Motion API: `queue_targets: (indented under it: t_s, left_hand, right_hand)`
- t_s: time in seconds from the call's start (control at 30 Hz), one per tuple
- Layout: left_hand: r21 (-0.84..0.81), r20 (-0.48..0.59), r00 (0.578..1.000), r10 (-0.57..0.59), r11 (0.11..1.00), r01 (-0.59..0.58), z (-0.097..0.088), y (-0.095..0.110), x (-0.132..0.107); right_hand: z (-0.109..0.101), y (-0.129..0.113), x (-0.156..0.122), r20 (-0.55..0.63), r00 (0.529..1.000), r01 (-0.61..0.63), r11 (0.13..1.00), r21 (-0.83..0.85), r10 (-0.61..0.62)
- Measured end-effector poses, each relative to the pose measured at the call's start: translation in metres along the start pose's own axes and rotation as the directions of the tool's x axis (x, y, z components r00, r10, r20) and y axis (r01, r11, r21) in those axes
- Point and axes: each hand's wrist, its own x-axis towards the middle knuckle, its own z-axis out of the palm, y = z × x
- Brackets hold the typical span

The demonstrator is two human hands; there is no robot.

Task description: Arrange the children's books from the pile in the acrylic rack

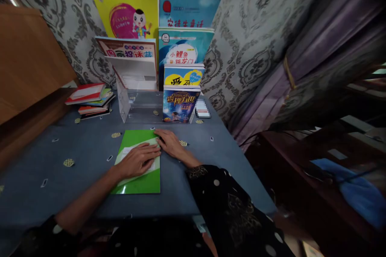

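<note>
A green booklet (pixel 132 138) lies flat on the grey-blue table (pixel 75 176) in front of me. My left hand (pixel 139 160) rests palm down on its cover, fingers stretched out. At the booklet's upper right corner lies my right hand (pixel 169 142), fingers flat and touching the edge. Neither hand holds anything.
A clear tiered rack (pixel 132 106) behind the booklet displays several children's books (pixel 181 104) against the patterned wall. A stack of books (pixel 90 98) lies at the left. A wooden board (pixel 27 56) stands far left. Purple curtains (pixel 316 60) and a dark shelf are at the right.
</note>
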Motion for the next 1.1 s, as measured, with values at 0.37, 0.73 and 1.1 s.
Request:
queue_targets:
  t_s: [0.37,0.73,1.1]
  left_hand:
    - [-0.010,0.021,0.996,0.090,0.996,-0.089,-0.003,0.025,-0.027]
    - [-0.104,0.099,0.990,0.103,0.990,-0.093,-0.014,0.064,-0.053]
    - [-0.027,-0.131,0.981,0.144,0.989,-0.149,0.000,0.034,-0.057]
  right_hand:
    - [0.002,0.002,-0.001,-0.012,1.000,0.007,1.000,-0.020,-0.007]
    - [0.000,-0.001,-0.004,-0.016,1.000,0.003,1.000,-0.016,-0.004]
    - [-0.004,-0.006,-0.009,-0.003,1.000,0.002,0.998,-0.063,-0.002]
